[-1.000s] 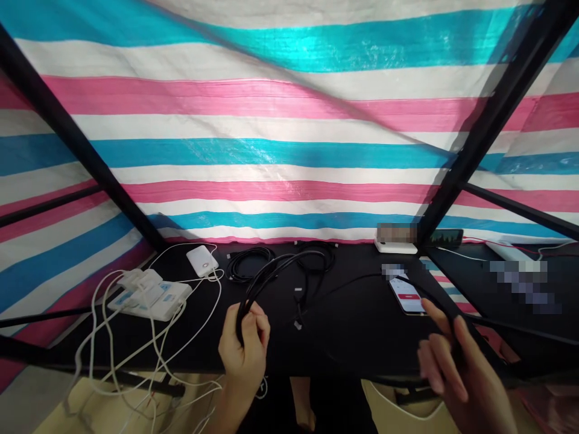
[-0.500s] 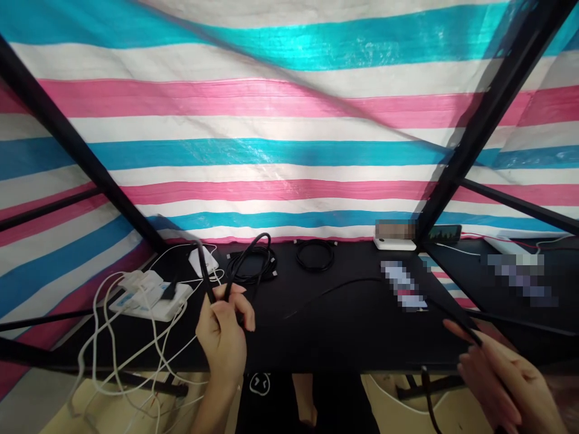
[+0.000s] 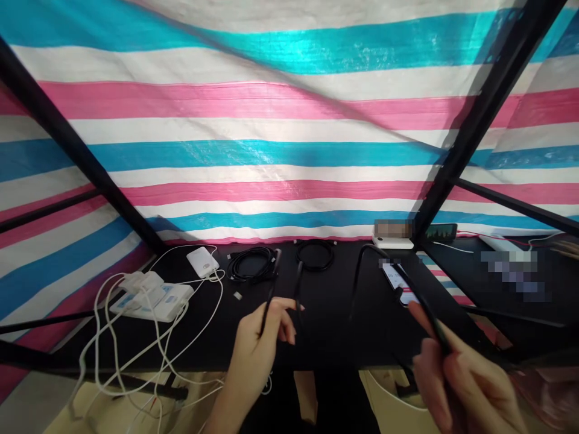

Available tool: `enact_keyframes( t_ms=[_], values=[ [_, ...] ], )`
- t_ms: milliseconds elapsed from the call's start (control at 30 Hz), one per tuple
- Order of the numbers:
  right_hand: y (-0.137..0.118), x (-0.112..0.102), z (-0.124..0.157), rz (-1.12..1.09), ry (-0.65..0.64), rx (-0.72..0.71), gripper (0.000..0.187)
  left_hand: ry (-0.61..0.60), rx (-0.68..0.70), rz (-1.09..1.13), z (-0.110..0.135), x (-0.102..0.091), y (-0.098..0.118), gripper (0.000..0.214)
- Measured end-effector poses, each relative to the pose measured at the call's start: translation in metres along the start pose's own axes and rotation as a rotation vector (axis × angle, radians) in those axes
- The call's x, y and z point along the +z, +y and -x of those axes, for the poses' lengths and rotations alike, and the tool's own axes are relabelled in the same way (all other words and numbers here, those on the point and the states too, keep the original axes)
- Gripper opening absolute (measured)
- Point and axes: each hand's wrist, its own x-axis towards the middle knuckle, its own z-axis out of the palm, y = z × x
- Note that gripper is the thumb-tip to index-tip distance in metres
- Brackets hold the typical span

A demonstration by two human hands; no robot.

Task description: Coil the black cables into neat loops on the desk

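My left hand (image 3: pixel 260 334) is closed around a black cable (image 3: pixel 271 286), which sticks up from between thumb and fingers. To the right, my right hand (image 3: pixel 456 377) also grips a black cable; this length arches over the table and droops, blurred, between the hands. Whether it is all one cable, I cannot tell. Beyond the left hand lies a coiled black cable (image 3: pixel 235 274) with its plugs showing. A second coiled black cable (image 3: pixel 332 259) rests to its right. A phone (image 3: pixel 392 277) lies lit on the table, partly behind the raised cable.
White cables hang from a white power strip (image 3: pixel 174 304) at the left, beside a white power bank (image 3: pixel 199 260). A small pale plug (image 3: pixel 237 296) lies nearby. At the back right stands a white device (image 3: pixel 393 243). Black frame poles (image 3: pixel 493 102) and striped sheeting enclose the black table.
Both hands have moved inward: my left hand rightward, my right hand leftward, each with cable still in it. The cable's loop has swung away from the left coil.
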Motion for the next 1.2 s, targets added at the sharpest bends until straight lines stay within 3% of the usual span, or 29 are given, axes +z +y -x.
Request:
enact_keyframes(
  t_ms=[167, 367, 500, 600, 700, 767, 867, 967, 1033, 1100, 1200],
  values=[
    [0.011, 0.020, -0.001, 0.069, -0.219, 0.013, 0.039, -0.302, -0.057, 0.271, -0.002, 0.020, 0.025, 0.047],
    [0.026, 0.039, 0.000, 0.298, -0.451, -0.232, 0.035, -0.367, -0.055, 0.356, -0.006, 0.040, 0.041, 0.028],
    [0.027, 0.042, -0.005, 0.461, -0.444, -0.443, 0.033, -0.382, -0.044, 0.301, -0.006, 0.042, 0.037, 0.016],
    [0.021, 0.030, -0.011, 0.546, -0.398, -0.575, 0.028, -0.381, -0.012, 0.274, -0.004, 0.038, 0.033, 0.018],
    [0.014, 0.014, -0.017, 0.617, -0.222, -0.660, 0.020, -0.316, 0.018, 0.160, -0.004, 0.032, 0.033, 0.022],
    [0.012, 0.008, -0.020, 0.656, -0.036, -0.688, 0.021, -0.258, 0.125, 0.017, -0.006, 0.030, 0.033, 0.023],
    [0.009, 0.007, -0.028, 0.737, 0.139, -0.723, 0.044, -0.173, 0.416, -0.165, -0.008, 0.032, 0.031, 0.024],
    [0.005, 0.010, -0.037, 0.883, 0.103, -0.799, 0.064, -0.110, 0.710, -0.276, -0.009, 0.040, 0.029, 0.022],
    [0.000, 0.011, -0.041, 0.939, 0.094, -0.837, 0.063, -0.057, 0.880, -0.375, -0.008, 0.044, 0.029, 0.023],
    [-0.004, 0.011, -0.041, 0.919, 0.073, -0.838, 0.050, 0.012, 0.986, -0.476, -0.007, 0.045, 0.033, 0.030],
    [-0.002, 0.011, -0.034, 0.762, -0.172, -0.724, 0.014, 0.070, 1.011, -0.566, -0.008, 0.044, 0.037, 0.040]
  ],
)
